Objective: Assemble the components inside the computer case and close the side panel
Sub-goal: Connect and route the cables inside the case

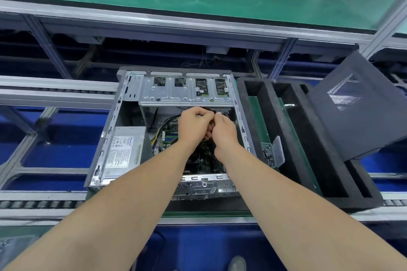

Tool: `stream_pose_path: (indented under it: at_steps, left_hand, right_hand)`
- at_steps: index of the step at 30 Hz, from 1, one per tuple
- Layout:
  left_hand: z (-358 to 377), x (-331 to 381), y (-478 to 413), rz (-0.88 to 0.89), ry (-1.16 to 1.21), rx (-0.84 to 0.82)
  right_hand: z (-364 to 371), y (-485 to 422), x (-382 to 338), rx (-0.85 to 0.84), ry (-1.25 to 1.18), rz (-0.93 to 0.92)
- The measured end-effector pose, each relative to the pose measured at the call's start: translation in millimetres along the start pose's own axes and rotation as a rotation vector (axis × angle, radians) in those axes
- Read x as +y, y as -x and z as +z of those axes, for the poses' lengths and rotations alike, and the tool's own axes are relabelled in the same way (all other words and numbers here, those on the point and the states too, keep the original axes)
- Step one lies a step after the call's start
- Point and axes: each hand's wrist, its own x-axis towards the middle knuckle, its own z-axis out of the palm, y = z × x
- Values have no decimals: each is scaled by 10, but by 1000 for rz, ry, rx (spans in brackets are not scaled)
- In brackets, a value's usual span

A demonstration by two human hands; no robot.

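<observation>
Step in hand, as we judge it: wiring inside the case [103,152], which lies open side up on the surface [207,213]. Closing is not yet due; the side panel [356,112] is off, propped well to the right of the case.

Both hands work at the far end of the case, just under the drive cage [187,92]. The left hand [193,125] and right hand [224,132] touch at the fingertips. The fingers [207,114] of both are curled narrow, as if pinching one small part. We cannot tell whether they hold a plug or a cable; the knuckles hide it.

Loose cables [167,120] run across the case interior, left of the hands and above the board [169,136]. The power supply [125,149] sits in the near left corner of the case.

Next move, in our judgement: seat whatever is pinched into its socket with a short, square push, without straining those cables. Then clear the case rim before fetching the panel.

Both forearms reach in over the near wall of the case, wrists converging, backs of hands up.
</observation>
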Motion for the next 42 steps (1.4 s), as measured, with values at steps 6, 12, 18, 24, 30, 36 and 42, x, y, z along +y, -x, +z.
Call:
stream_pose_path:
  at_steps: [6,12,18,24,30,36,42]
  left_hand:
    - [0,0,6,-19,-66,56]
    - [-27,25,16,-4,-126,105]
    - [-227,15,9,-48,-94,218]
    - [-462,32,66,25,-257,-165]
    - [-694,-8,123,254,-727,-554]
    - [-727,-102,149,405,-882,-567]
    - [-719,-77,205,403,-888,-546]
  right_hand:
    - [-7,-3,-43,-2,-24,-10]
    - [-9,-13,-46,11,27,-37]
    - [-142,50,-56,-13,53,132]
    - [-198,192,-127,-8,281,261]
    - [-222,243,-135,-62,47,232]
    - [-250,234,-104,-111,-87,295]
    - [-279,239,-110,-218,-352,330]
